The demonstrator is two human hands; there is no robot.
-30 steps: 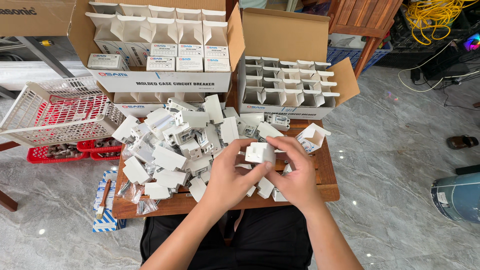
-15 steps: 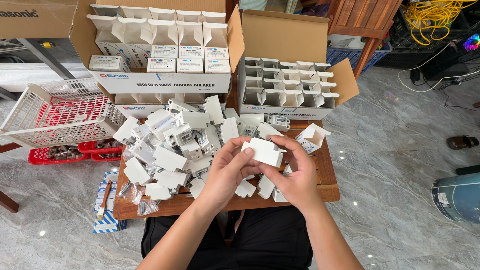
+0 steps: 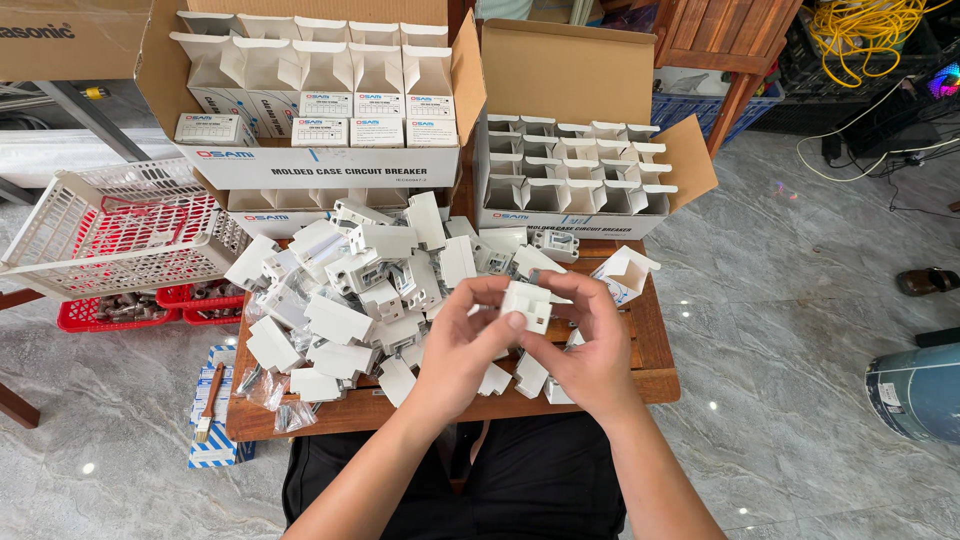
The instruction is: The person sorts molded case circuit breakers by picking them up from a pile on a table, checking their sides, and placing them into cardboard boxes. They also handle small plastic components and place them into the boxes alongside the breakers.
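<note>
A small white plastic part (image 3: 527, 303) is held above the front of a low wooden table (image 3: 655, 375). My left hand (image 3: 462, 345) grips it from the left with thumb and fingers. My right hand (image 3: 590, 345) holds it from the right and below. A heap of similar white plastic parts (image 3: 350, 300) covers the table to the left of my hands. An open small white carton (image 3: 622, 273) lies just right of my hands.
Two open cardboard cases stand at the back: the left one (image 3: 320, 165) with small white cartons, the right one (image 3: 560, 215) with open cartons. A white plastic basket (image 3: 110, 230) sits left over red trays (image 3: 120, 310). A brush (image 3: 210, 400) lies on the floor.
Both hands have turned the white part between them and lowered it slightly; it now sits more upright between my fingertips. The heap and boxes stay as they were.
</note>
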